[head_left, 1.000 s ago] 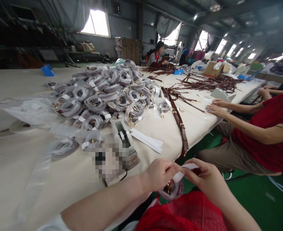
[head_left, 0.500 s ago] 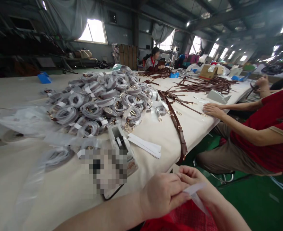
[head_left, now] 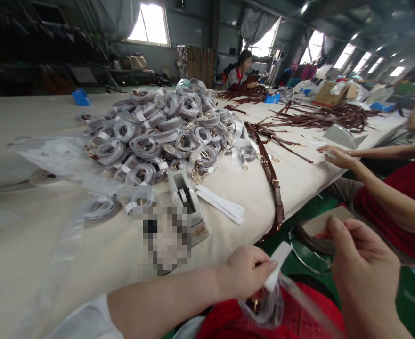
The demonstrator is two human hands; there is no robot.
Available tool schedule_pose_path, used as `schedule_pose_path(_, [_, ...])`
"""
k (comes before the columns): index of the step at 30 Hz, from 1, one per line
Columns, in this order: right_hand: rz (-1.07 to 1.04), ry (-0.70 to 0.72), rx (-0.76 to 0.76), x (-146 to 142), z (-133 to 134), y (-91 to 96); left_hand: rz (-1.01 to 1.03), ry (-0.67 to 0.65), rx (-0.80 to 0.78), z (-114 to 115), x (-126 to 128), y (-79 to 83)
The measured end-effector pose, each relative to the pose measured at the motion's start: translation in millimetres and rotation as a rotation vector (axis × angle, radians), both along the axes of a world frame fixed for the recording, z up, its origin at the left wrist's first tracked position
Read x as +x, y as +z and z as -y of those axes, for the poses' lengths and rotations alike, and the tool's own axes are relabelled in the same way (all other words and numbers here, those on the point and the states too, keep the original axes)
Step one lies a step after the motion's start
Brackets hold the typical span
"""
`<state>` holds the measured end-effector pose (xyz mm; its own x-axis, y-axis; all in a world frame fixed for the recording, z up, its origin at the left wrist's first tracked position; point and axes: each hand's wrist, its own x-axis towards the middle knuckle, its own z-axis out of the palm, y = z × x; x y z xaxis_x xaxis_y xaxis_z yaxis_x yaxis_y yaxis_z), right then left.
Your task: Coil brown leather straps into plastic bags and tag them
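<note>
My left hand (head_left: 244, 270) is closed, pinching a white paper strip (head_left: 278, 263) between thumb and fingers. Just under that strip, above my lap, hangs a coiled strap in clear plastic wrap (head_left: 272, 308), with a gold-coloured metal fitting showing inside. A loose tail of clear plastic (head_left: 309, 303) trails from the coil down to the right. My right hand (head_left: 364, 266) is raised at the right, its thumb and fingers pressed on a flat beige card (head_left: 329, 221). The two hands are apart.
A heap of plastic-wrapped coiled straps (head_left: 168, 127) covers the table's middle. Nearer stand a tape dispenser (head_left: 188, 202) and white paper strips (head_left: 221, 203). Brown leather straps (head_left: 272, 183) hang over the table edge. A co-worker's hands (head_left: 337, 155) rest on the table at right.
My hands have separated; the right has moved right and up with the beige card. The wrapped coil now shows beneath my left hand. The view has shifted slightly right and down.
</note>
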<state>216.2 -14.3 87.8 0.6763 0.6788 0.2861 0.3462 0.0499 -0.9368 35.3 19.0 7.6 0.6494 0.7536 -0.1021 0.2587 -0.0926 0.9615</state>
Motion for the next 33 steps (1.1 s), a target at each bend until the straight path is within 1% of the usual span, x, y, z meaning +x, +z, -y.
schedule_pose_path(2, [0.070,0.040,-0.070,14,1,2.7,0.121,0.056,-0.226,-6,0,2.2])
schedule_pose_path(4, [0.201,0.136,-0.229,32,2,-4.9,0.205,0.129,-0.452,-15,-2,3.2])
schedule_pose_path(5, [0.301,0.210,-0.338,41,2,-11.1,0.233,0.154,-0.512,-19,-3,2.8])
schedule_pose_path(6, [0.411,0.274,-0.439,49,2,-17.8,0.248,0.169,-0.535,-23,-3,1.8])
schedule_pose_path(7, [0.515,0.316,-0.513,55,3,-24.2,0.251,0.182,-0.532,-25,-4,0.6])
schedule_pose_path(8, [0.591,0.332,-0.547,58,3,-29.8,0.246,0.195,-0.516,-27,-5,-0.7])
schedule_pose_path(9, [0.629,0.322,-0.533,57,4,-34.3,0.230,0.198,-0.498,-27,-5,-2.0])
schedule_pose_path(10, [0.629,0.315,-0.493,54,5,-37.7,0.208,0.185,-0.480,-26,-5,-3.1])
schedule_pose_path(11, [0.598,0.340,-0.449,47,6,-40.3,0.183,0.157,-0.458,-24,-5,-4.2])
schedule_pose_path(12, [0.547,0.412,-0.423,38,6,-42.7,0.157,0.116,-0.424,-22,-5,-5.0])
schedule_pose_path(14, [0.409,0.650,-0.435,17,5,-48.3,0.113,0.031,-0.347,-17,-5,-6.5])
schedule_pose_path(15, [0.327,0.750,-0.436,7,4,-51.7,0.097,0.012,-0.321,-15,-5,-7.1])
schedule_pose_path(16, [0.250,0.804,-0.420,-2,3,-55.0,0.091,0.010,-0.314,-14,-4,-7.8])
schedule_pose_path(17, [0.196,0.809,-0.390,-8,2,-57.7,0.094,0.019,-0.324,-13,-4,-8.5])
schedule_pose_path(18, [0.173,0.783,-0.345,-13,3,-59.1,0.107,0.043,-0.343,-13,-3,-9.0])
schedule_pose_path(20, [0.232,0.720,-0.242,-17,6,-57.0,0.164,0.131,-0.384,-15,-2,-9.9])
schedule_pose_path(21, [0.304,0.719,-0.205,-17,10,-53.8,0.197,0.186,-0.393,-17,-1,-10.1])
schedule_pose_path(23, [0.490,0.765,-0.146,-19,20,-45.7,0.234,0.299,-0.385,-21,-1,-10.4])
schedule_pose_path(25, [0.686,0.789,-0.112,-24,31,-40.1,0.234,0.367,-0.352,-25,-2,-11.2])
schedule_pose_path(27, [0.854,0.756,-0.098,-32,41,-39.9,0.219,0.399,-0.306,-28,-2,-13.1])
schedule_pose_path(30, [1.018,0.669,-0.085,-43,52,-45.2,0.189,0.406,-0.262,-29,-3,-17.8])
schedule_pose_path(33, [1.104,0.586,-0.165,-52,56,-49.2,0.166,0.374,-0.225,-28,-3,-19.8])
